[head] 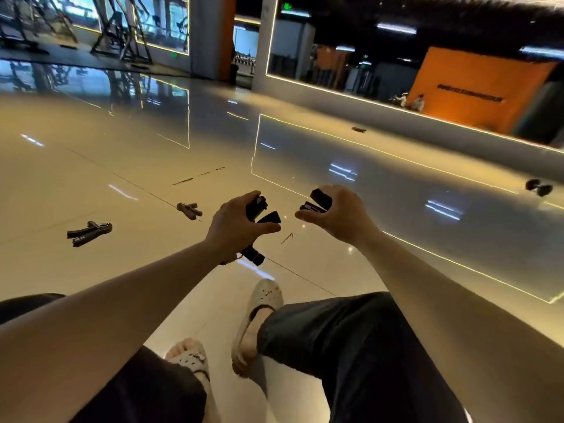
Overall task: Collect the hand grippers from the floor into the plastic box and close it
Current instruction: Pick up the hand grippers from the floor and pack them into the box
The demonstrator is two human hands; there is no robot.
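- Hands raised side by side at the centre of the frame, above a glossy tiled floor, near each other but apart
- Fingers of the left hand curl round a black hand gripper; two handle ends stick out above the thumb and another dark end shows below the palm, so whether it holds one or more cannot be told
- Fingers and thumb of the right hand curl round a second hand gripper, whose handle ends point toward the left hand
- Lying on the floor at the left of the frame: a nearer loose gripper and, just left of the left hand, a further loose gripper, the two well apart
- Upper right of centre, near the foot of the mirrored wall, a small distant gripper on the floor
- At the right edge, a dark blurred object on the floor; its kind cannot be told
- Bottom of the frame: dark trousers and two pale perforated clogs
- Upper left: gym machines
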